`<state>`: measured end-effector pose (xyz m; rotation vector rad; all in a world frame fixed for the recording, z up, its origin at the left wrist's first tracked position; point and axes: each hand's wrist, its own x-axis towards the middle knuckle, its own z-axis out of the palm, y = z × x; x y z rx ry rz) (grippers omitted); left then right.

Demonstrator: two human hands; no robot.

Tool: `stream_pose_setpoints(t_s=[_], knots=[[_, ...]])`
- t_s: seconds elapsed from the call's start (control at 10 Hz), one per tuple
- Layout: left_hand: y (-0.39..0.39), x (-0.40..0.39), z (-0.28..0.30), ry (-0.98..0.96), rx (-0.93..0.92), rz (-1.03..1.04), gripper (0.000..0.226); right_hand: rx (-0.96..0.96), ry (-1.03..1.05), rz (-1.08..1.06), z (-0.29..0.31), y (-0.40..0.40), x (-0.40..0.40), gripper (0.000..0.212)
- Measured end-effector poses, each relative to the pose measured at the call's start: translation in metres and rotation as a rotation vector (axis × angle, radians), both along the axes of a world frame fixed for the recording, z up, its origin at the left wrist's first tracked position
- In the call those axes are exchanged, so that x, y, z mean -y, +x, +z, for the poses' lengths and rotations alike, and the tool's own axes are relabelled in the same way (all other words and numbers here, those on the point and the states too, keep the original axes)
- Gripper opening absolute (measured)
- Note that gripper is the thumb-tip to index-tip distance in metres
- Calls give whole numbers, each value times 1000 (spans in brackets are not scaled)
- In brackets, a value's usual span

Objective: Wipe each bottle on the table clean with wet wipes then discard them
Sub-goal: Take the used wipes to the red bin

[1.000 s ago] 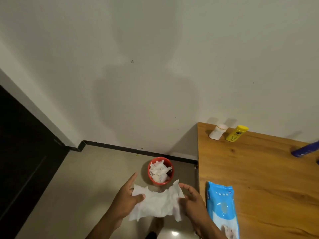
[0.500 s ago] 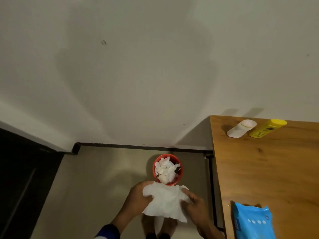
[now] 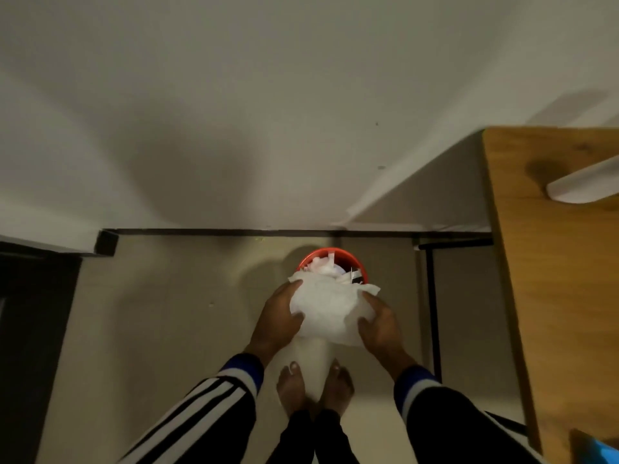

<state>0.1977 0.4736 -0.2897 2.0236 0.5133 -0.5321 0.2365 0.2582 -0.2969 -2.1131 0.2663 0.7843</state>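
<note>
A crumpled white wet wipe (image 3: pixel 326 309) is bunched between my two hands just above the floor. My left hand (image 3: pixel 278 319) grips its left side and my right hand (image 3: pixel 378 324) grips its right side. Directly beyond the wipe stands a small red bin (image 3: pixel 330 256) stuffed with used white wipes; the held wipe overlaps its near rim. A white bottle (image 3: pixel 586 184) lies blurred on the wooden table (image 3: pixel 552 279) at the right edge. A corner of the blue wipes pack (image 3: pixel 604 455) shows at the bottom right.
My bare feet (image 3: pixel 313 386) stand on the pale tiled floor below the wipe. The white wall with a dark skirting (image 3: pixel 234 232) runs behind the bin. A black table leg (image 3: pixel 433 313) stands right of the bin. A dark doorway (image 3: pixel 30 329) is at left.
The view has tilted down and closer to the floor. Both hands have bunched the wipe tighter and carried it forward to the bin's near rim. The yellow bottle has left view.
</note>
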Motion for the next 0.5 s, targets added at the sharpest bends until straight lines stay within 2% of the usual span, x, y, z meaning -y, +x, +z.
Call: stream_pose_setpoints(t_s=[0.2,0.3,0.4,0.5], knots=[[23,-6,-78,5,-42,-42,67,20,-20,11,-76,32,-11,55],[36,-7,-109,49,-107,-112,81,-33,-139,110,-115,46,-16,62],[40,-10,-131,14,-207,-151,90,-126,-90,50,-131,48,-14,54],[19,-19,-138,104,-389,-155,84,-151,-131,36,-132,29,-8,42]])
